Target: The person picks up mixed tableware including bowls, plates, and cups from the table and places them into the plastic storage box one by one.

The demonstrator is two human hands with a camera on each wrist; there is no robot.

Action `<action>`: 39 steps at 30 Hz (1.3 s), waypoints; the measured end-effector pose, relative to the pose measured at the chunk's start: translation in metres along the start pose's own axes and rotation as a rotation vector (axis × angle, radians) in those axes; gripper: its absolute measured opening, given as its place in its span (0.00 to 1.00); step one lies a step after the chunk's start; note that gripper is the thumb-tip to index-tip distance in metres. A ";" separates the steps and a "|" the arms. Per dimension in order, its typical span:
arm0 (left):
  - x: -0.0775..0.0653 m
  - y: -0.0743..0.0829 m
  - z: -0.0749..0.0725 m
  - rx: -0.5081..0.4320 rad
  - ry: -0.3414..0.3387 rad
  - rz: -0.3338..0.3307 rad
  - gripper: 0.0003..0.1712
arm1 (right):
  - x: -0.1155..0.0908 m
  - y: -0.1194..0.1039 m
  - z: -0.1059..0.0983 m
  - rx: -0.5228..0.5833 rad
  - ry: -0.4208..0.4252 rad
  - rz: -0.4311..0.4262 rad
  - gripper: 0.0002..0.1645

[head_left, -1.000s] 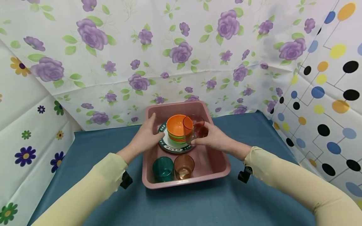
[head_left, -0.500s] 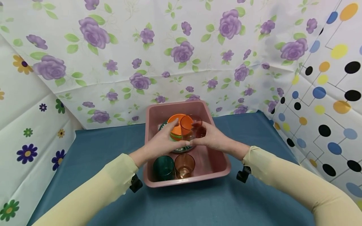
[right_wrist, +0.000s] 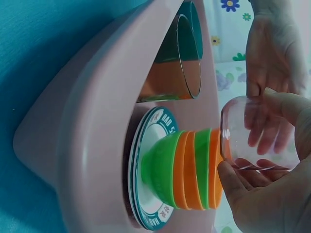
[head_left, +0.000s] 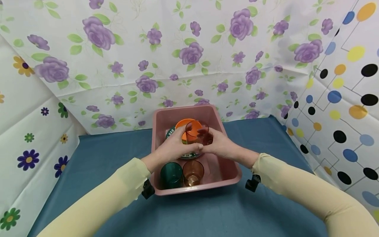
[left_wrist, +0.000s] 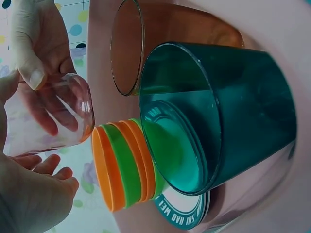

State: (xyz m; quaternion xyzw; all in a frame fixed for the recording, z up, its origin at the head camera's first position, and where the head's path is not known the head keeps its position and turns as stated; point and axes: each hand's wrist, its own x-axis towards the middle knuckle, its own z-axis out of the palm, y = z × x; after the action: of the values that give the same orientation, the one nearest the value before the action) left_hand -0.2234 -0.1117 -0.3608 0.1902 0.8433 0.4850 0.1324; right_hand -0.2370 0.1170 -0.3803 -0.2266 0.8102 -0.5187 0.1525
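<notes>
A clear pinkish drinking glass (head_left: 195,139) is held above a stack of orange and green bowls (head_left: 183,123). My right hand (head_left: 221,144) grips it from the right, thumb and fingers around its side. From the other side my left hand (head_left: 174,145) holds it too, the two thumbs meeting at the near side. In the right wrist view, left fingers show through the glass (right_wrist: 235,131). The bowls (right_wrist: 182,170) stand on plates (right_wrist: 158,121) with green lettered rims, partly hidden by my hands in the head view.
A pink plastic tub (head_left: 217,169) on the blue cloth (head_left: 204,214) contains the dishes. A teal glass (head_left: 171,176) and an amber glass (head_left: 193,172) stand side by side near its front wall. Patterned sheets (head_left: 124,82) form the back and sides.
My left hand has moved right from the tub's left side onto the pinkish glass. The glass, in my right hand, has shifted slightly left over the bowls.
</notes>
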 end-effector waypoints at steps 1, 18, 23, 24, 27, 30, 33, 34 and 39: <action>0.001 0.000 0.000 0.000 0.003 0.001 0.57 | 0.000 0.000 0.000 0.007 -0.005 -0.004 0.44; 0.000 -0.003 0.001 -0.004 0.014 0.034 0.50 | -0.001 -0.001 0.005 -0.010 -0.016 -0.024 0.43; 0.000 -0.004 0.001 0.002 0.019 0.046 0.46 | -0.002 0.000 0.006 -0.001 -0.020 -0.014 0.43; 0.000 -0.004 0.001 0.002 0.018 0.047 0.46 | -0.002 0.000 0.006 -0.002 -0.022 -0.010 0.43; 0.000 -0.005 0.001 -0.013 0.005 0.055 0.46 | -0.003 0.001 0.005 0.017 -0.047 -0.014 0.44; -0.002 -0.005 -0.001 -0.039 -0.005 0.049 0.46 | -0.005 0.002 0.001 0.024 -0.059 -0.020 0.46; -0.003 -0.005 -0.003 -0.058 0.000 0.033 0.46 | -0.008 0.006 -0.007 -0.027 -0.013 -0.020 0.46; -0.004 -0.005 -0.004 -0.058 0.004 0.029 0.46 | -0.008 0.007 -0.011 -0.055 0.022 -0.015 0.44; -0.005 -0.007 -0.006 -0.023 0.013 0.025 0.46 | -0.006 0.019 -0.034 -0.170 0.198 0.039 0.37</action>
State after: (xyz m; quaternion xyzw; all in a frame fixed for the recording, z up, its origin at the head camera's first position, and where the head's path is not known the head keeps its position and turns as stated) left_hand -0.2229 -0.1216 -0.3640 0.1957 0.8361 0.4974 0.1229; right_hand -0.2520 0.1536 -0.3837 -0.1705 0.8667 -0.4647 0.0621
